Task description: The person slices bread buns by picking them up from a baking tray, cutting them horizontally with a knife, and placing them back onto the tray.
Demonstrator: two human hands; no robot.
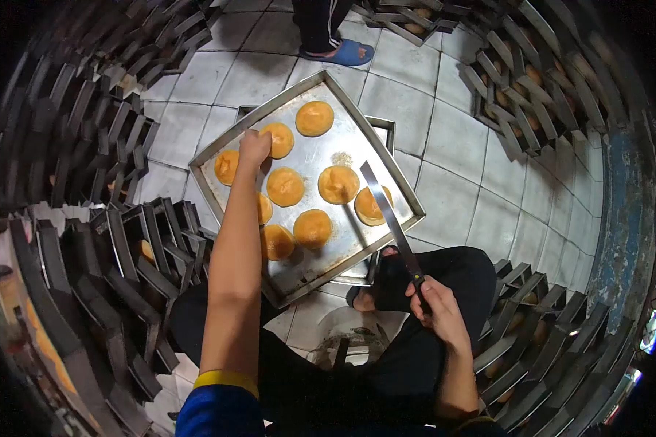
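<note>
A big square metal tray (383, 162) lies in front of me with several round golden buns on it. My left hand (254, 148) reaches over the tray, its fingers closed at the left edge of a bun (278, 140) in the upper part. Another bun (226, 167) sits just below that hand, and my forearm partly covers a bun (264, 209). In my right hand (435, 309) is a long knife (391, 220) gripped by its black handle. The blade points up and left, passing over the bun (372, 207) at the tray's right side.
Stacks of metal trays stand at left (73, 138), lower left (116, 269), upper right (532, 87) and lower right (539, 335), some holding buns. A person's foot in a blue slipper (348, 53) is on the tiled floor (452, 146) beyond the tray. Another tray (378, 125) lies underneath.
</note>
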